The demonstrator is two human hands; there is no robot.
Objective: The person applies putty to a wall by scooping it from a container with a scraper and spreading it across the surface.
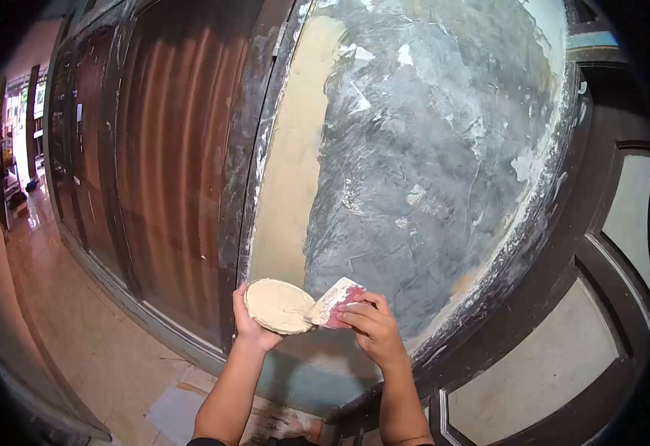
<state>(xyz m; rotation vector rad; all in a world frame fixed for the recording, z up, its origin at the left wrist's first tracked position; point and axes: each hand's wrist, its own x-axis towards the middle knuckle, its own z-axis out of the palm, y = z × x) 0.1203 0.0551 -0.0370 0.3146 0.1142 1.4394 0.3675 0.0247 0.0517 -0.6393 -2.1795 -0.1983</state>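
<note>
My left hand (247, 325) holds a round plate (277, 305) heaped with cream-coloured putty, low in front of the wall. My right hand (373, 327) grips a red putty knife (334, 302) smeared with putty; its blade rests on the right edge of the plate. Behind both hands rises a grey, scraped wall panel (429, 149). A cream band of putty (291, 149) covers the panel's left strip.
A dark brown wooden door (169, 149) stands to the left of the panel. Dark wooden framing (585, 245) with pale inset panels lies to the right. A tiled floor (95, 334) runs along the left, toward a bright corridor.
</note>
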